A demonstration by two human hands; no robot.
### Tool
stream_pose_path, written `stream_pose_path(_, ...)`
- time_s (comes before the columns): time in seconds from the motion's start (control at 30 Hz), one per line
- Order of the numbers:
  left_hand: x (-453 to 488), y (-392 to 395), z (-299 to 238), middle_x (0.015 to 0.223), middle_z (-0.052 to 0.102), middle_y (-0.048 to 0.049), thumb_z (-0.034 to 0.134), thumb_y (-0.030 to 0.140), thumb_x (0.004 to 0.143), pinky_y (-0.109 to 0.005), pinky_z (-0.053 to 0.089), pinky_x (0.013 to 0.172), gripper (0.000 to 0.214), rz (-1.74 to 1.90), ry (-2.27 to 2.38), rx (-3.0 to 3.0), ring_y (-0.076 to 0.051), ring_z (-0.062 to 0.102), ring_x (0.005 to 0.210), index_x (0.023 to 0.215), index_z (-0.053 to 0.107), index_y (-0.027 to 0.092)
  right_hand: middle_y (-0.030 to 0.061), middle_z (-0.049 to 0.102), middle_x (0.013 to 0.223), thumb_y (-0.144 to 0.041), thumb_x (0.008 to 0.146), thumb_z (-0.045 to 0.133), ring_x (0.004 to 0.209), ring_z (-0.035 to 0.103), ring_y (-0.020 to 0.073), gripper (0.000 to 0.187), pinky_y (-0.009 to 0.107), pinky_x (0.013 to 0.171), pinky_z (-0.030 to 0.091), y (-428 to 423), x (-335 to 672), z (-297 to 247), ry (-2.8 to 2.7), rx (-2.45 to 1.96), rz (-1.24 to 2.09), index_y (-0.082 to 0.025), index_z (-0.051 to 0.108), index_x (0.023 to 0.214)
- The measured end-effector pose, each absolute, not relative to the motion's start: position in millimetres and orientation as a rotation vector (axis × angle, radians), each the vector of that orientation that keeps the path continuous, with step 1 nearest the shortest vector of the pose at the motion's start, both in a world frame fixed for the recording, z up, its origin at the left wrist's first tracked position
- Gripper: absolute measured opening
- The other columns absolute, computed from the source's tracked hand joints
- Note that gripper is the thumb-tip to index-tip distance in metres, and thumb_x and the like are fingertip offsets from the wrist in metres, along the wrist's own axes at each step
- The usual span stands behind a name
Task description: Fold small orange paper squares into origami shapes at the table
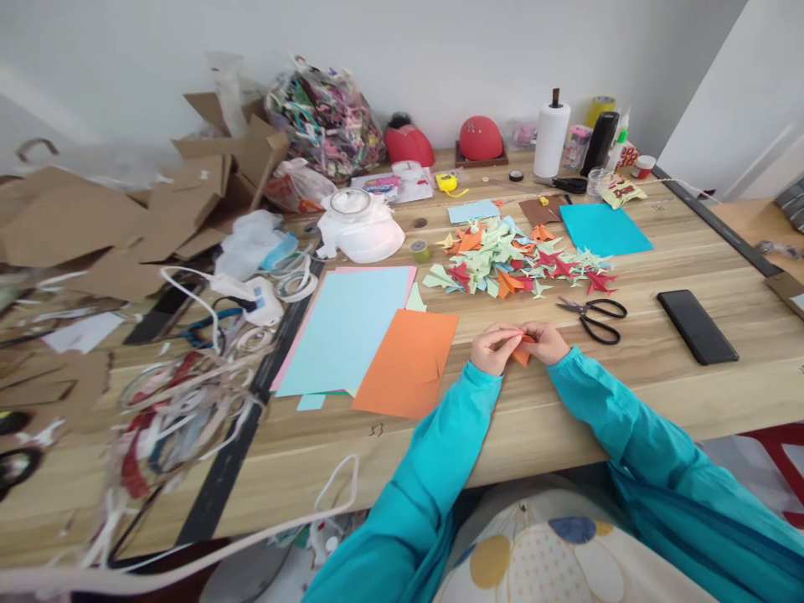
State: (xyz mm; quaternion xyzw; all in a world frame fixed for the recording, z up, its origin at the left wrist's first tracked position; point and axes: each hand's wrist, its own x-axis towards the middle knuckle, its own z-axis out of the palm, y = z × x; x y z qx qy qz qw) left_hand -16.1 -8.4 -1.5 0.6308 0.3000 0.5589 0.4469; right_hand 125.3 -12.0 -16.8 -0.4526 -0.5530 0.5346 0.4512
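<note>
Between my two hands, close to the table's front, is a small folded piece of orange paper (520, 357). My left hand (495, 347) pinches its upper left side, and my right hand (545, 342) grips it from the right. Fingertips cover much of the fold. Just beyond lies a heap of folded paper figures (496, 255) in pale green, orange and red. Orange sheets (402, 360) lie left of my hands, partly over a light blue sheet (352, 322). Black-handled scissors (600, 320) rest to the right, blades partly apart.
A black phone (697, 327) lies at the right. Blue paper (604, 229) is behind the heap. Tangled cords and straps (182, 410) and flattened cardboard (75, 218) crowd the left. A white bottle (551, 138) and a red cap (481, 138) stand along the wall.
</note>
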Motion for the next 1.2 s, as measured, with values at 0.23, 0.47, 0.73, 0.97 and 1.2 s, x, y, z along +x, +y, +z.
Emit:
stream_pose_path(0.23,-17,-9,-1,0.07,0.061,-0.0025,0.065,0.022,0.07,-0.026,0.047,0.062,0.006,1.367,0.794,1.526,-0.012,0.056,0.067,0.071,0.069,0.019,-0.003,0.054,0.058,-0.027,0.059,0.068,0.054,0.047,0.0088,0.017,0.022,0.054,0.04,-13,124,-17,-1.424,-1.11,1.297,-0.014,0.058,0.066)
stream_pose_path(0.47,-17,-12,6,0.062,0.056,-0.0015,0.059,0.031,0.074,-0.025,0.045,0.06,0.021,1.371,0.908,1.45,-0.011,0.054,0.063,0.061,0.066,0.017,-0.0019,0.058,0.06,-0.028,0.055,0.072,0.057,0.052,0.011,0.02,0.026,0.059,0.044,-13,123,-17,-1.355,-1.105,1.325,-0.015,0.059,0.064)
stream_pose_path(0.73,-19,-3,-7,0.09,0.059,-0.007,0.068,0.025,0.064,-0.025,0.049,0.064,0.022,1.31,0.881,1.479,-0.015,0.057,0.078,0.085,0.068,0.017,-0.001,0.063,0.064,-0.027,0.052,0.073,0.061,0.055,0.0116,0.021,0.027,0.064,0.044,-7,131,-12,-1.14,-1.121,1.351,-0.015,0.062,0.066)
stream_pose_path(0.97,-16,-4,-9,0.068,0.057,-0.0027,0.067,0.026,0.066,-0.026,0.045,0.062,0.01,1.359,0.951,1.608,-0.012,0.054,0.067,0.069,0.068,0.017,-0.0022,0.061,0.063,-0.028,0.049,0.075,0.059,0.054,0.0109,0.026,0.026,0.062,0.043,-9,128,-14,-1.173,-1.087,1.39,-0.015,0.061,0.067)
stream_pose_path(1.2,-15,-8,-2,0.057,0.049,0.0013,0.069,0.029,0.064,-0.023,0.039,0.052,0.021,1.414,0.996,1.597,-0.009,0.047,0.056,0.052,0.058,0.016,-0.0053,0.049,0.052,-0.03,0.054,0.072,0.05,0.044,0.0078,0.023,0.022,0.05,0.036,-13,126,-14,-1.368,-1.123,1.366,-0.015,0.056,0.06)
